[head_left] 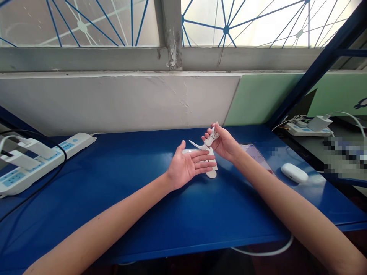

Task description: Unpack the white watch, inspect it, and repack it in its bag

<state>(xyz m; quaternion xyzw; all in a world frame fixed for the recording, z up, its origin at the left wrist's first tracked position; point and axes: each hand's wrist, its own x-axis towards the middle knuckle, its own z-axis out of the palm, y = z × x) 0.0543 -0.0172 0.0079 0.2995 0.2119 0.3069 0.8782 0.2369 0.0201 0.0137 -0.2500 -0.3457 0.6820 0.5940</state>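
In the head view, left of the phone [255, 153], the right hand [225, 142] curls round a white piece [212, 139], its slim prong pointing away from the phone. The left hand [186, 167], farther left, is spread flat, gripping nothing visible, its fingers partly hiding white parts [211, 174]; whether these join the piece is unclear.

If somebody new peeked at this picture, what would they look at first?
Probably the right hand gripping a white gadget near the middle, with the left hand close by, open and palm showing, above the shiny blue desk. Next might come the blue starburst lines on the bright window at the top right, then the long white power strip at the desk's left side.
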